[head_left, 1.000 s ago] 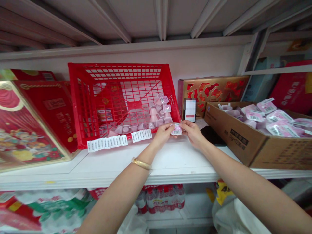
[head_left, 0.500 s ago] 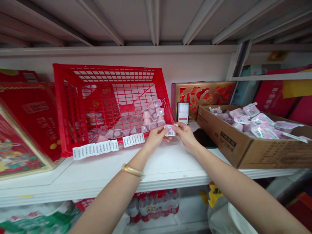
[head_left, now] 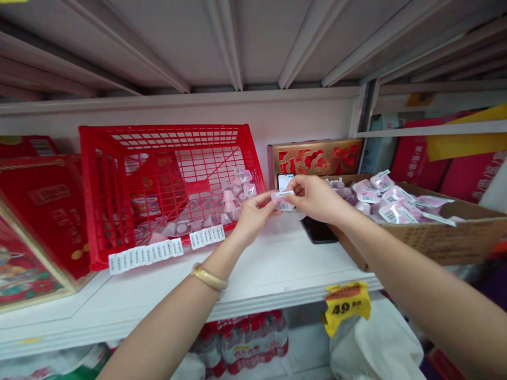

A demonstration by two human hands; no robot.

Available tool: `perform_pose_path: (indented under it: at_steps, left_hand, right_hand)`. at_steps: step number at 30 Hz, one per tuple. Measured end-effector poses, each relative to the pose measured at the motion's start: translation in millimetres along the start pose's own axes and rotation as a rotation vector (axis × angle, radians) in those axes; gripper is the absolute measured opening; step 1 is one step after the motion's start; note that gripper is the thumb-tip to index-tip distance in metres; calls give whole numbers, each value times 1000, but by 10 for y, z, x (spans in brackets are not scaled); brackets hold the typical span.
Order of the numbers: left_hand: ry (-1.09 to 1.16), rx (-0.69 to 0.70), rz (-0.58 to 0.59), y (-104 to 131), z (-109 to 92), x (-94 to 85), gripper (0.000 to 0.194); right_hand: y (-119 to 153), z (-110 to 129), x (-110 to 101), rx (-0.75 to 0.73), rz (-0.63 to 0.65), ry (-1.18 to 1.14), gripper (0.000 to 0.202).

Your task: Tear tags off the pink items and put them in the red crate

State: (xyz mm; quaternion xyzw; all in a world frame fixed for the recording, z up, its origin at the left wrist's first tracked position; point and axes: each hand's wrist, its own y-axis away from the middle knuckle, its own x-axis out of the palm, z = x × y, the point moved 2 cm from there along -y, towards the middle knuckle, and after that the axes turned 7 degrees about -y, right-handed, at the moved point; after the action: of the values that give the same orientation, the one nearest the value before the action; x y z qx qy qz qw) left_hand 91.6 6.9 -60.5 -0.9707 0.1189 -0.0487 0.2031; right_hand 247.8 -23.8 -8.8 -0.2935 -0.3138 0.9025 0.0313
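A small pink lidded cup with a barcode on its lid is held above the shelf, between the red basket and the phone. My left hand pinches its left side between thumb and fingers. At its right edge, my right hand is closed, with thumb and fingertips against the lid; the exact grip is partly hidden. More pink cups lie in the red plastic basket. A strip of white barcode labels is stuck along the basket's front rim.
An open cardboard box of pink cups stands at the right. A phone leans on a gold gift box, with a black flat object in front. Red gift boxes stand left; bottled water sits below the white shelf.
My view has shifted, so the shelf contents appear further left. My right hand has risen and turned over the cup's right edge, now covering part of the phone. My left hand keeps its pinch.
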Motion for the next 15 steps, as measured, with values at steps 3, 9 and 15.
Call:
perform_pose_path:
  at_steps: [3,9,15]
  left_hand:
    - [91,14,63,-256,-127,426,42]
    - [20,-24,190,-802,-159,1255,64]
    - [-464,-2,294,-717,117,1217,65]
  right_hand:
    - [-161,7,-487,27,-45,163,9]
    - [-595,-802,-1358,171,-275,302,18]
    - [-523,-932,-1303,-55,-233,491,26]
